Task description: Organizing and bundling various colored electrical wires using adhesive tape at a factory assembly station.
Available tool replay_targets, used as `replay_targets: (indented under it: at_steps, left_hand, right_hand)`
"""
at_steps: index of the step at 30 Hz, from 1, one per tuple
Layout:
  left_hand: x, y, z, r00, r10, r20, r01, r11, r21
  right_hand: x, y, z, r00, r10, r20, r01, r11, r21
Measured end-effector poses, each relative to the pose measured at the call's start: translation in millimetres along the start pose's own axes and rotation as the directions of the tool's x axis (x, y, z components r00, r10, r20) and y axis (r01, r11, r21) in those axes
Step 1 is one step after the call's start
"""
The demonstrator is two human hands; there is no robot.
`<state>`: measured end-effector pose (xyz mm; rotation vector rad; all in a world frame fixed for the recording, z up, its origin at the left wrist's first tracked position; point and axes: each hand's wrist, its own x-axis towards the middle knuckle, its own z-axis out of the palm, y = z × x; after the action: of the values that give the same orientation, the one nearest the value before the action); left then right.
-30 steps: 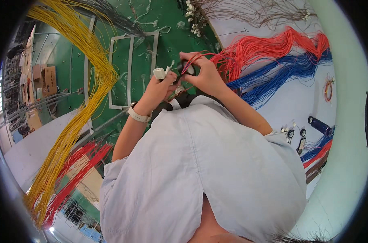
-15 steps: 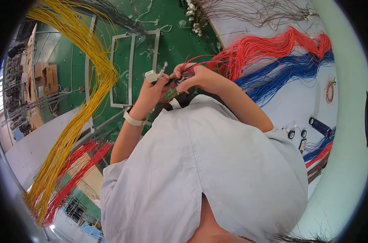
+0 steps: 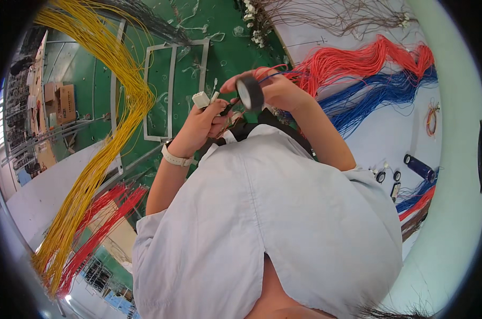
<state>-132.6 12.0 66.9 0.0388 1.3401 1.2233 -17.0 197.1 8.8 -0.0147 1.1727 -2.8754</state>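
Observation:
My left hand (image 3: 201, 125) is closed around a dark, partly taped wire bundle (image 3: 227, 109). A white block connector (image 3: 200, 100) and a slimmer white connector (image 3: 215, 97) stick up beyond its thumb. Just to the right, my right hand (image 3: 283, 93) holds a roll of black tape (image 3: 256, 93), its white core facing left. The tape roll is slightly blurred and hides part of the fingers. Red and blue wires (image 3: 270, 74) pass by the right hand toward the table on the right.
Long red wires (image 3: 347, 61) and blue wires (image 3: 368, 93) lie across the white table (image 3: 411, 127) at right. Farther down it are a dark blue cylinder (image 3: 421, 167) and small black rolls (image 3: 381, 176). Yellow wires (image 3: 132, 85) hang at left, near a metal frame (image 3: 172, 95).
My right hand has drawn away from the left, up and to the right. The black tape roll now shows clearly in it. My left hand has stayed nearly still.

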Motion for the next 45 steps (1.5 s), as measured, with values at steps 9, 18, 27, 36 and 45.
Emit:
replay_targets:
  at_steps: [9,18,27,36,45]
  left_hand:
    - [3,-2,-9,0.965,0.257,-0.045,-0.24,0.943,0.232]
    - [3,19,4,0.989,0.009,0.147,-0.042,0.975,0.22]
    - [7,3,23,0.949,0.314,-0.011,-0.298,0.912,0.281]
    - [9,10,12,0.791,-0.157,0.592,0.379,0.884,-0.272]
    - [10,-12,16,0.933,0.326,0.156,-0.36,0.809,0.465]
  right_hand:
    - [-21,-17,23,0.963,0.229,-0.142,-0.248,0.958,-0.142]
    - [-25,-24,37,0.922,0.19,-0.338,-0.294,0.91,-0.291]
    - [-45,-28,27,0.913,0.298,-0.279,-0.354,0.919,-0.173]
    - [-40,-13,28,0.938,-0.15,-0.313,-0.054,0.827,-0.559]
    - [-46,-16,18,0.92,0.081,-0.384,-0.246,0.882,-0.403]
